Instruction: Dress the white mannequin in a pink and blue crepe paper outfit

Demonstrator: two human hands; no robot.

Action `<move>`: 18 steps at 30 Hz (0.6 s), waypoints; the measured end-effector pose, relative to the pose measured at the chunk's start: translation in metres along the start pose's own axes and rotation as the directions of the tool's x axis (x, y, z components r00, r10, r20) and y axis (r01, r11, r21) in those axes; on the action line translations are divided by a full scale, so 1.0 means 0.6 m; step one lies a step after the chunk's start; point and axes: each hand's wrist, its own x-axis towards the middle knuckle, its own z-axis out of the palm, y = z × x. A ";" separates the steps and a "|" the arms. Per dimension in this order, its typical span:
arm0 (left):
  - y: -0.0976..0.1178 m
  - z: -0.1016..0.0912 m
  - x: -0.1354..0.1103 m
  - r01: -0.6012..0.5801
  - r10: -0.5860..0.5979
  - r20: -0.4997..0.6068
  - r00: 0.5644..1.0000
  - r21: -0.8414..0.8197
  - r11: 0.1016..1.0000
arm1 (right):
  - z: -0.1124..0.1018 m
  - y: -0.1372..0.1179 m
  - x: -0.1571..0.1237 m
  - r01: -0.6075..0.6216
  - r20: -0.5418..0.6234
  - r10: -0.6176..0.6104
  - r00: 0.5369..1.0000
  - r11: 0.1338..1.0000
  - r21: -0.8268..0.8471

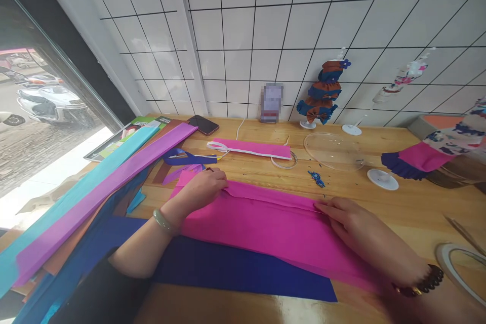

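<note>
A long sheet of pink crepe paper (258, 223) lies across the wooden table in front of me. A narrow strip along its far edge is folded over. My left hand (205, 187), with a pale bangle at the wrist, is closed on the left part of that fold. My right hand (351, 220), wearing a dark bead bracelet, pinches the fold farther right with thumb and fingers. Beneath the pink paper, a dark blue sheet (243, 271) shows along the near side.
Turquoise (94, 182) and purple strips (114, 190) lie at left over brown and blue ones. Beyond my hands are a pink strip (254, 148), blue-handled scissors (186, 156), a phone (205, 124) and a clear disc (330, 151). A tape roll (446, 263) lies at right; ruffled decorated stands (324, 91) are farther back.
</note>
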 end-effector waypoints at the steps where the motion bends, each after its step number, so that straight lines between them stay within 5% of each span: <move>1: 0.000 0.000 0.000 0.005 -0.005 -0.005 1.000 -0.003 1.000 | 0.001 0.001 0.000 -0.002 0.000 0.002 1.000 1.000 0.001; 18: 0.010 -0.046 -0.003 0.080 -0.104 -0.059 0.993 -0.311 0.947 | -0.022 -0.012 0.012 -0.099 -0.070 0.118 0.991 0.968 0.231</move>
